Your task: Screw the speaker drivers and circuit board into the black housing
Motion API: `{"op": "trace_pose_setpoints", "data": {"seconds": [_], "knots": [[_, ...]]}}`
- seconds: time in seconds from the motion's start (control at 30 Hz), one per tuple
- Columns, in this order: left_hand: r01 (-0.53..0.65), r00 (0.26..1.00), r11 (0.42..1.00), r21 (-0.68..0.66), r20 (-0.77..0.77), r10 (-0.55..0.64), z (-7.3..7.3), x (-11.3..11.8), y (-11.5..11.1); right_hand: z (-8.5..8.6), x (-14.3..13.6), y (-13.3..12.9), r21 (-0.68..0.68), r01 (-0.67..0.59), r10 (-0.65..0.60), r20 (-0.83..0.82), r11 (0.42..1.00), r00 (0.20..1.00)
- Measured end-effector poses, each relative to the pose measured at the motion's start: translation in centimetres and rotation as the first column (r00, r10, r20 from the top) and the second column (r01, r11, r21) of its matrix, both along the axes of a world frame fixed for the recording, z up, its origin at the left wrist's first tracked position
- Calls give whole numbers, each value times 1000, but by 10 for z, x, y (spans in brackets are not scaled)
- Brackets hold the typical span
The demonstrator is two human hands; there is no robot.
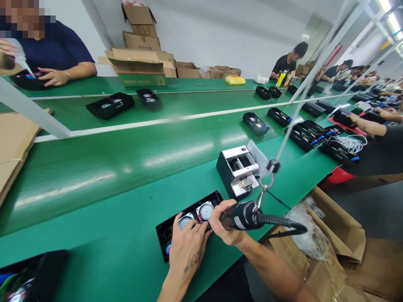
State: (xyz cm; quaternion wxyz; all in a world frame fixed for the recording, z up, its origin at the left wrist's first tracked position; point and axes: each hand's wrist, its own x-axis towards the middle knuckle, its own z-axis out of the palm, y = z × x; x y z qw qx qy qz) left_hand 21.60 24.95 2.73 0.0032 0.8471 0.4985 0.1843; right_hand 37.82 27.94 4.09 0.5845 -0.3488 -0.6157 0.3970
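Observation:
A long black speaker housing (163, 235) lies open side up on the green bench, with two round speakers inside. The right speaker (206, 211) shows its pale back and some red wires, while the left speaker (185, 221) is partly covered by fingers. My left hand (189, 243) bends over the housing's near side and holds it, fingertips against the speakers. In my right hand (223, 222) is a black electric screwdriver (241, 216), hung from a hook and lying nearly level. Its tip is hidden behind my hands. A blue part (168, 249) shows at the housing's left end.
Behind the housing stands a screw feeder (237, 172). A conveyor (126, 167) carries several black housings. Another housing (37, 272) sits at the near left. Open cardboard boxes (333, 226) with plastic film are at the right. Co-workers sit across the line and farther right.

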Motion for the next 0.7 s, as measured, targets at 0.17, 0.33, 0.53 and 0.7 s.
{"op": "trace_pose_setpoints", "data": {"seconds": [0.17,0.33,0.53,0.7], "knots": [[24,1000,999,-41,-6,-24,-6,-4,1,14,-2,-3,148,77,-97,134,986,986],[45,997,996,-74,-53,-49,-20,-4,3,19,-13,-9,160,82,-106,150,984,983],[4,988,1000,-11,155,-2,-13,-54,24,28,35,0,-27,259,-258,-249,965,934],[-121,944,931,-344,249,215,-24,-112,63,13,96,20,-265,469,-520,-176,843,836]]}}
